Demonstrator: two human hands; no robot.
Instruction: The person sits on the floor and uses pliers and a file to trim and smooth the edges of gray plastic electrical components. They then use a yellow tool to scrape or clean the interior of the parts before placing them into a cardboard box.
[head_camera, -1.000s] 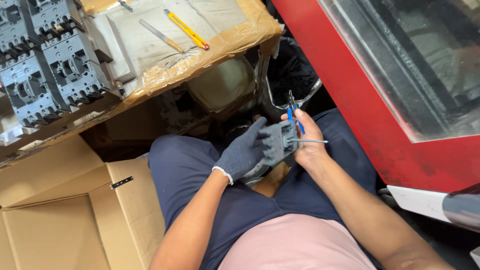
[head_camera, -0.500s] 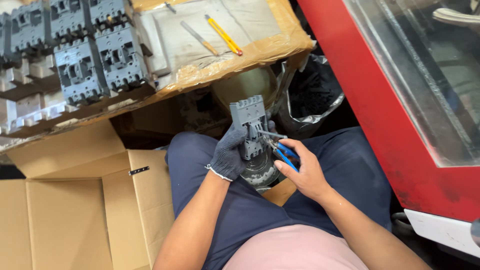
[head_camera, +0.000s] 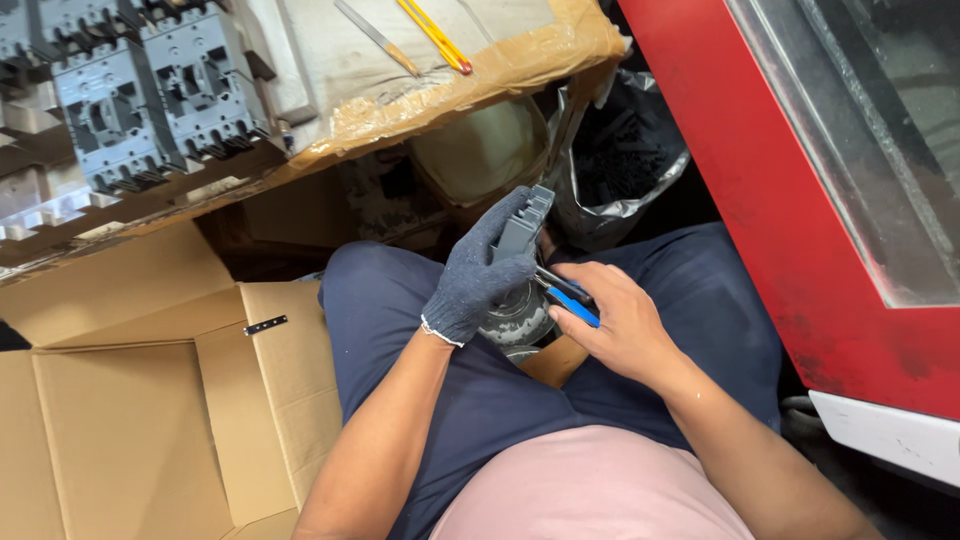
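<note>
Grey plastic breaker (head_camera: 523, 228) is gripped over the lap by the gloved left hand (head_camera: 472, 275), fingers wrapped round it, while blue-handled pliers (head_camera: 565, 297) are pinched in the bare right hand (head_camera: 622, 325) just beside it.

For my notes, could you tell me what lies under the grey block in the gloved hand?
Under the grey block, a round grey part shows; the gloved left hand hides its left side.
</note>
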